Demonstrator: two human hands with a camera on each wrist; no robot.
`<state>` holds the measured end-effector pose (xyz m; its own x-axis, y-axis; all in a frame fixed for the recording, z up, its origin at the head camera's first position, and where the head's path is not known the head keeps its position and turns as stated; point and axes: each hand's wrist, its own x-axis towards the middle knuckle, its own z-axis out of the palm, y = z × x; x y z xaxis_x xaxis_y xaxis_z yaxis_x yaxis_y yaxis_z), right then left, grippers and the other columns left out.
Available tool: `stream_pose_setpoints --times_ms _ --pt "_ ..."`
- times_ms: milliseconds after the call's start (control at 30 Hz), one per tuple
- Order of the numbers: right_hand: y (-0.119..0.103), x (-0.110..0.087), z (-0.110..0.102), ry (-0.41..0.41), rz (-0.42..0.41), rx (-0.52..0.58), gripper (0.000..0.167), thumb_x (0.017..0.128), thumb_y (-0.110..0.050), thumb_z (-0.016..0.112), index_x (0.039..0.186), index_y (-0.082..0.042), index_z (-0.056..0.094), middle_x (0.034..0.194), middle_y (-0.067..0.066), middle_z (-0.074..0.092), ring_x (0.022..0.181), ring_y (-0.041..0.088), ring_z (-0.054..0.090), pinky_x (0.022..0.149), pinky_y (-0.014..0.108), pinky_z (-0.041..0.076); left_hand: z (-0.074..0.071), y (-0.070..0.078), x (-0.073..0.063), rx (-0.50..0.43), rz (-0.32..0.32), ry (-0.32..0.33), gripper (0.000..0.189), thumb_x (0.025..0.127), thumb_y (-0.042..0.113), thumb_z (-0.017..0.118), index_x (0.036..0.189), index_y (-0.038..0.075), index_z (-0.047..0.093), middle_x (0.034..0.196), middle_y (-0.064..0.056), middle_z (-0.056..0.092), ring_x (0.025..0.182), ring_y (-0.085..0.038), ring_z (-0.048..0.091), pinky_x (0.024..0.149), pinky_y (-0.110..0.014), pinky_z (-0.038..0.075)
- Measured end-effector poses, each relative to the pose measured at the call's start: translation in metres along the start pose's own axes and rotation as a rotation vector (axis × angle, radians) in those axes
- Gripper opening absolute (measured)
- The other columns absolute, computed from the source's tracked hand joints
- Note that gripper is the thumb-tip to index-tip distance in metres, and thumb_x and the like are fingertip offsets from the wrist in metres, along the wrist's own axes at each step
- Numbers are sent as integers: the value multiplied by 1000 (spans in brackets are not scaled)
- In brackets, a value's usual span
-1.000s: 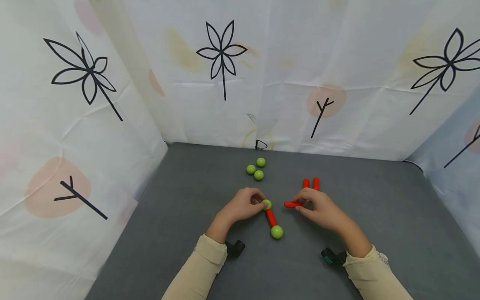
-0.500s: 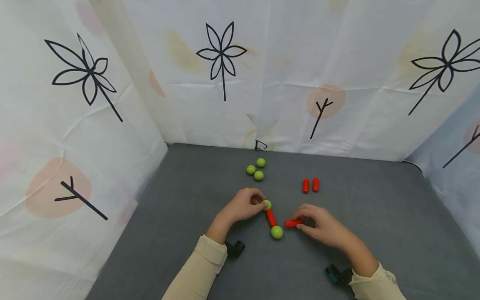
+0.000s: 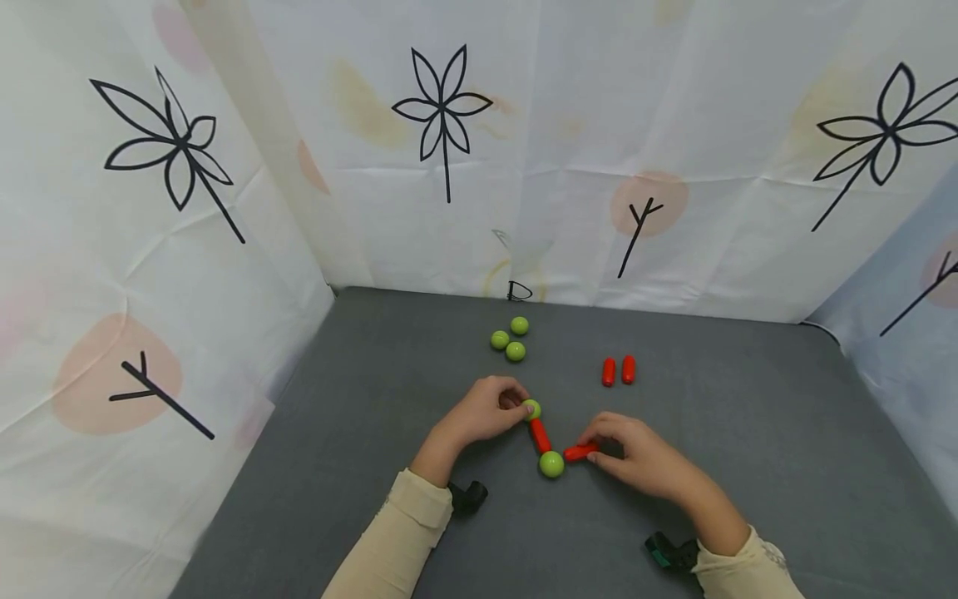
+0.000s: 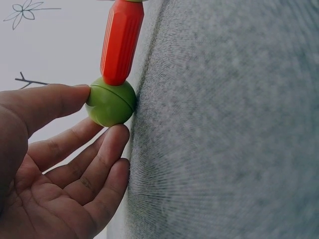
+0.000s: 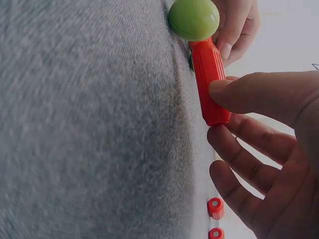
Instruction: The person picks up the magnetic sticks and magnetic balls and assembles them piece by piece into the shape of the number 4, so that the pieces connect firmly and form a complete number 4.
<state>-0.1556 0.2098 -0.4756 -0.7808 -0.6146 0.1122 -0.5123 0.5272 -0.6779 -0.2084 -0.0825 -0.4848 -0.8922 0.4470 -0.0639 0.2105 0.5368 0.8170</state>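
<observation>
My left hand (image 3: pixel 490 406) pinches a green ball (image 4: pixel 110 102) between thumb and fingers. Joined to that ball is a ribbed red rod (image 3: pixel 540 435), whose other end meets a second green ball (image 3: pixel 551 464) nearer me. Between the thumb and fingers of my right hand (image 3: pixel 636 449) is another red rod (image 5: pixel 205 82), lying roughly sideways. Its free tip is right at the nearer green ball; whether the two touch, I cannot tell. In the right wrist view this ball (image 5: pixel 193 20) partly covers the place where they meet.
Several loose pieces lie farther back on the grey table (image 3: pixel 419 349): three green balls (image 3: pixel 516 352) in a cluster and two red rods (image 3: pixel 609 372) side by side. A patterned white cloth (image 3: pixel 569 150) hangs behind and along the sides.
My right hand has drawn the red rod toward me, away from the two loose rods, then slightly left to the nearer green ball. My left hand has kept its hold in place.
</observation>
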Motion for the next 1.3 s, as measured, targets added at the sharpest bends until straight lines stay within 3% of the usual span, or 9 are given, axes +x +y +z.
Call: stream_pose_setpoints --times_ms 1300 --pt "5 1 -5 -4 33 -3 19 97 -8 78 114 -14 76 108 -1 72 96 15 67 86 37 58 -1 2 -1 -11 -8 -1 19 103 27 72 115 13 76 106 1 73 94 -11 68 85 -33 58"
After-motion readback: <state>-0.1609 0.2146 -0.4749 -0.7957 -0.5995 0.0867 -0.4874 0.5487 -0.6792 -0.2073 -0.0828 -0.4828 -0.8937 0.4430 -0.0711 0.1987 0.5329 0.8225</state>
